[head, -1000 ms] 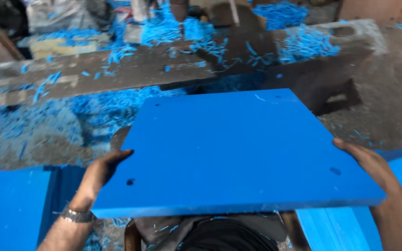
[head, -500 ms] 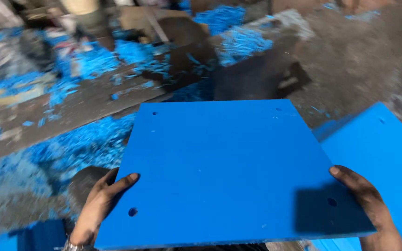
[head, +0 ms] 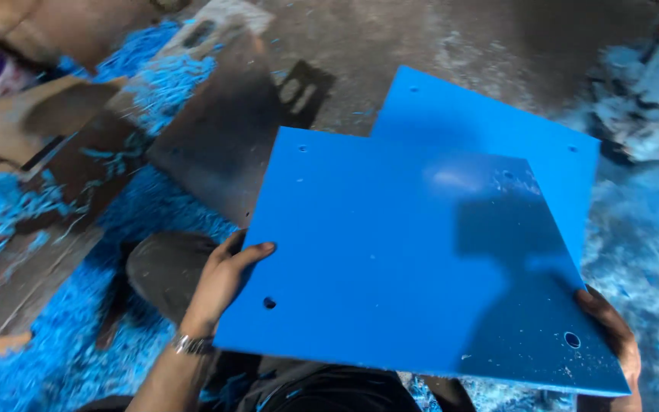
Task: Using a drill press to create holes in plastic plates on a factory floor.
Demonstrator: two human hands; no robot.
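Head view: two hands (head: 223,278) (head: 612,336), two blue panels (head: 390,259) (head: 497,122).

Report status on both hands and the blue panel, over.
Left hand grip on the blue panel at its left edge, right hand at its right corner. Panel held flat over a second blue panel on the floor. Blue shavings scattered around.
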